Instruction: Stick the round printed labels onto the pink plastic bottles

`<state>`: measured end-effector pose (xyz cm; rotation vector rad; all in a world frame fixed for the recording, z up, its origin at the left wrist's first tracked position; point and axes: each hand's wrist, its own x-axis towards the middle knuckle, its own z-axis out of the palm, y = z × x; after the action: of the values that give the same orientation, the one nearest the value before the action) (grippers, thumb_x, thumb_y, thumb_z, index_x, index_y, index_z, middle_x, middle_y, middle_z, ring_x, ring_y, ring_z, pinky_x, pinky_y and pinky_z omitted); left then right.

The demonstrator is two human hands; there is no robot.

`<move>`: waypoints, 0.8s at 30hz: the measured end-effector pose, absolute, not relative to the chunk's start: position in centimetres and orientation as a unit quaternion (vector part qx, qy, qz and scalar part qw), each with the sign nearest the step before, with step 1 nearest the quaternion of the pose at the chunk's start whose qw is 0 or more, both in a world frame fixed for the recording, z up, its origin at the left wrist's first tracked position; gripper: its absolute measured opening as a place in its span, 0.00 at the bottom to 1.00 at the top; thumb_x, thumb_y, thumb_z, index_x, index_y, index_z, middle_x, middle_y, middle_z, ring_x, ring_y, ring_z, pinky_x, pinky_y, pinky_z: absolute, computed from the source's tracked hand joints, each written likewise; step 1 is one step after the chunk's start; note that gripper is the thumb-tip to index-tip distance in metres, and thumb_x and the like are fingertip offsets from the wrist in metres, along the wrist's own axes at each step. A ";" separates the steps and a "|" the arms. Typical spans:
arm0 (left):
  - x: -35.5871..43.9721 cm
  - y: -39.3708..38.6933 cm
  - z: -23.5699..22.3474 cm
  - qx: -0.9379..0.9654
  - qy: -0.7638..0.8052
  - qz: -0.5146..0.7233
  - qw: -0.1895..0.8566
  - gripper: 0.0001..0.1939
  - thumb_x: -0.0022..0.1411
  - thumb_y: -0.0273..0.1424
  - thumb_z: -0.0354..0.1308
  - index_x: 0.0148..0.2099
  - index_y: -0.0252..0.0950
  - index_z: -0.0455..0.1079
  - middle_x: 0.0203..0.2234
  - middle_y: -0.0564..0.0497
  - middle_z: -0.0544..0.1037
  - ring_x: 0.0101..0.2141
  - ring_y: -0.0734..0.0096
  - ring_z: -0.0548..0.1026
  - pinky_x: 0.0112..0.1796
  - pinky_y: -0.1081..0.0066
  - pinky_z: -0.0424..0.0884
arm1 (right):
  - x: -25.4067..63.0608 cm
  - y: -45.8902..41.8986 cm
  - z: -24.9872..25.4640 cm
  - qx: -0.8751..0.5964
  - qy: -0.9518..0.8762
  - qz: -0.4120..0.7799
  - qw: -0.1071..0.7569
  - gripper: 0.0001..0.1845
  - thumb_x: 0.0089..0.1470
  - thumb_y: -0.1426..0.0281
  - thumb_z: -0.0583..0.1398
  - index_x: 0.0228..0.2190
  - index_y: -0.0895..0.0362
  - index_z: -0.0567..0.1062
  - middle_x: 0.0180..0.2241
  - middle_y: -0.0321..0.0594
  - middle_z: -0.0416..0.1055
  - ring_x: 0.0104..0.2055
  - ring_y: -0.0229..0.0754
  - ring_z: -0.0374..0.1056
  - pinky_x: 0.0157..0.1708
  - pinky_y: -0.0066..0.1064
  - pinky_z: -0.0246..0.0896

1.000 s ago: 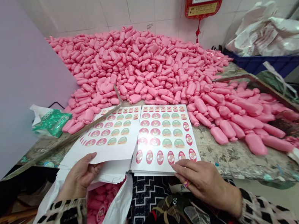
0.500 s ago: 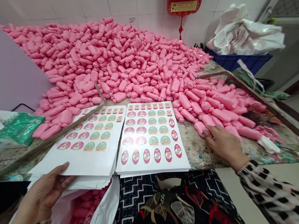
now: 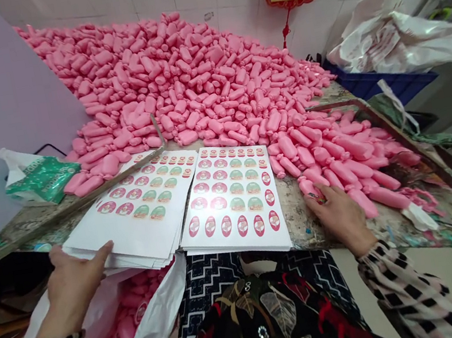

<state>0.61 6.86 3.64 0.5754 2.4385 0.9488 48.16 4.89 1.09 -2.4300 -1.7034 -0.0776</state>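
Observation:
My left hand (image 3: 73,283) is at the near-left edge of the left stack of sticker sheets (image 3: 122,237), thumb and fingers spread along its border. Beside it lies a second stack of sticker sheets (image 3: 230,191), printed with rows of pink, green and red oval and rounded labels. My right hand (image 3: 342,218) rests on the table right of the sheets, fingers curled together against a pink bottle-shaped plastic piece (image 3: 307,185). Something small and thin shows at those fingertips, too small to name.
A large heap of pink plastic pieces (image 3: 192,76) covers the back of the worn table (image 3: 298,220). A metal strip (image 3: 95,195) crosses the left side. A green and white packet (image 3: 42,181) lies left. A white bag (image 3: 149,328) of pink pieces hangs below. A blue crate (image 3: 381,84) stands right.
The sheet my left hand was holding now lies on the left stack, and that hand has spread along the edge. My right hand stays among the pink pieces. The view has shifted slightly.

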 end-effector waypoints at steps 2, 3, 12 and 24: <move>2.4 5.7 4.6 0.349 0.898 0.257 0.080 0.53 0.38 0.34 0.71 0.63 0.46 0.46 0.23 0.57 0.70 0.31 0.57 0.72 0.20 0.76 0.61 | 47.0 4.2 1.3 -0.796 -0.590 -0.023 0.132 0.27 0.55 0.53 0.51 0.51 0.55 0.68 0.44 0.47 0.69 0.41 0.49 0.67 0.34 0.37 0.60; 3.9 5.1 5.0 0.407 0.876 0.254 0.047 0.52 0.42 0.35 0.68 0.64 0.46 0.43 0.23 0.57 0.70 0.32 0.58 0.72 0.22 0.75 0.62 | 46.1 3.8 1.4 -0.778 -0.608 -0.016 0.161 0.27 0.54 0.53 0.52 0.50 0.55 0.69 0.43 0.46 0.69 0.40 0.47 0.67 0.35 0.36 0.60; 21.3 4.5 3.4 0.319 0.426 0.402 0.745 0.23 0.56 0.36 0.60 0.54 0.40 0.65 0.42 0.46 0.75 0.39 0.69 0.74 0.41 0.68 0.70 | 38.1 2.1 3.0 -0.613 -0.743 0.037 0.266 0.22 0.55 0.60 0.55 0.50 0.53 0.68 0.38 0.43 0.67 0.34 0.41 0.67 0.32 0.29 0.62; 23.8 8.2 3.5 0.381 0.425 0.374 0.731 0.13 0.51 0.37 0.61 0.36 0.35 0.66 0.21 0.53 0.72 0.24 0.70 0.71 0.29 0.69 0.68 | 43.6 7.3 1.6 -0.673 -0.667 0.150 0.283 0.19 0.60 0.61 0.47 0.43 0.51 0.74 0.35 0.39 0.69 0.37 0.40 0.66 0.38 0.32 0.60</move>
<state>23.80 8.25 3.51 0.8396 0.9353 0.8241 43.58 7.28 1.65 -1.8003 -1.7848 0.4026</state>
